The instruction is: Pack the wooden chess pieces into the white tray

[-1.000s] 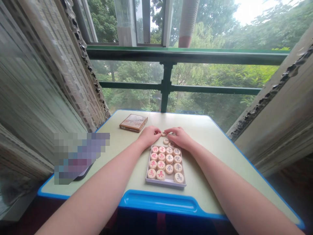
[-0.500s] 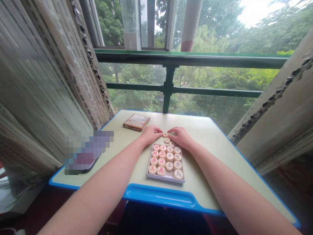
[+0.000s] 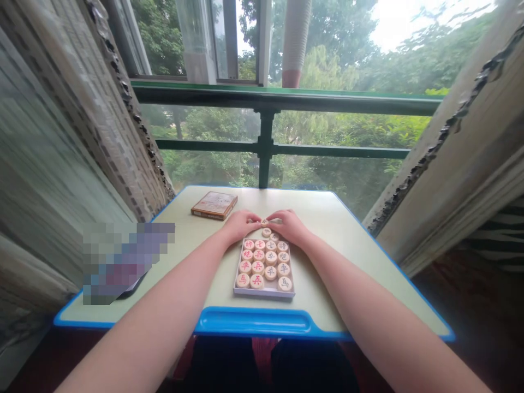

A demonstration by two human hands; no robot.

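Note:
A shallow white tray (image 3: 264,292) on the table holds several round wooden chess pieces (image 3: 263,262) with red and dark characters. Just beyond the tray's far edge, my left hand (image 3: 238,224) and my right hand (image 3: 289,225) rest on the tabletop with curled fingers. Their fingertips meet around a loose wooden piece (image 3: 265,222). A couple more loose pieces (image 3: 271,234) lie between the hands and the tray. Which hand actually grips the piece is unclear.
The pale green table (image 3: 347,262) has a blue rim and a blue groove (image 3: 254,323) at the near edge. A flat brown box (image 3: 214,204) lies at the far left. A dark flat object (image 3: 131,286) sits near the left edge. Curtains flank the table; a green window rail stands behind.
The view has shifted slightly to the right. My hands stay around the loose piece beyond the tray, with hardly any movement.

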